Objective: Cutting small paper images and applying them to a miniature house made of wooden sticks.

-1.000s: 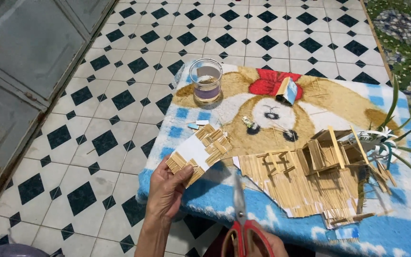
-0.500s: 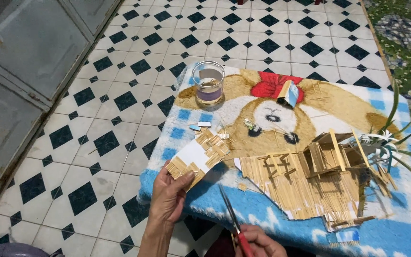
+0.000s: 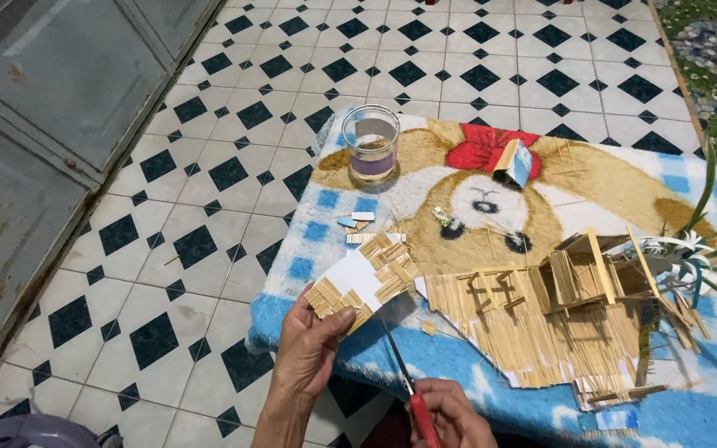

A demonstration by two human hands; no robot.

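Card panel (image 3: 357, 282) pinched in left hand (image 3: 313, 344) fingers; right hand (image 3: 450, 415) grips scissors (image 3: 404, 377).

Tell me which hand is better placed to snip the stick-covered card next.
Right. The right hand holds the red-handled scissors, blades pointing toward the card, while the left hand grips its lower edge.

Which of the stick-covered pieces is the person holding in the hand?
The small white card partly covered with sticks, gripped by the left hand; the larger stick panel lies on the blanket.
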